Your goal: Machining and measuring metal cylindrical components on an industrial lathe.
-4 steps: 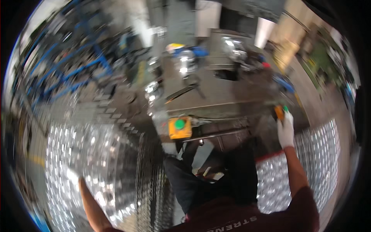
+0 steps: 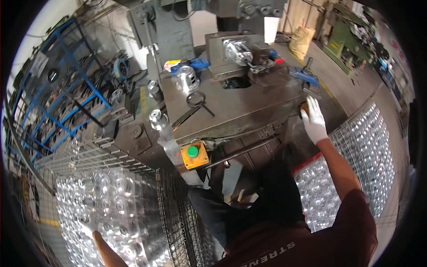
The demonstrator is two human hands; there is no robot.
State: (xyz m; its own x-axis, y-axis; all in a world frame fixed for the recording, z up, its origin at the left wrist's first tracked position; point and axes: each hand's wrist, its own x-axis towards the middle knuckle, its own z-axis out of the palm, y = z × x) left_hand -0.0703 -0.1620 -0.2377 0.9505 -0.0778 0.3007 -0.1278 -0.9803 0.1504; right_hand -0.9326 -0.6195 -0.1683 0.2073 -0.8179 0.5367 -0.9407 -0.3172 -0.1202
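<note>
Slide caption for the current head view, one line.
Left hand at shiny metal parts in a wire crate; gloved right hand at the table's right front corner.

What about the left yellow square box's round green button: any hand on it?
No, the round green button on that box shows uncovered.

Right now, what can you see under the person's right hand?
Part of an orange object shows at the left edge of the gloved right hand. The hand covers the rest, so its full shape cannot be seen.
</note>
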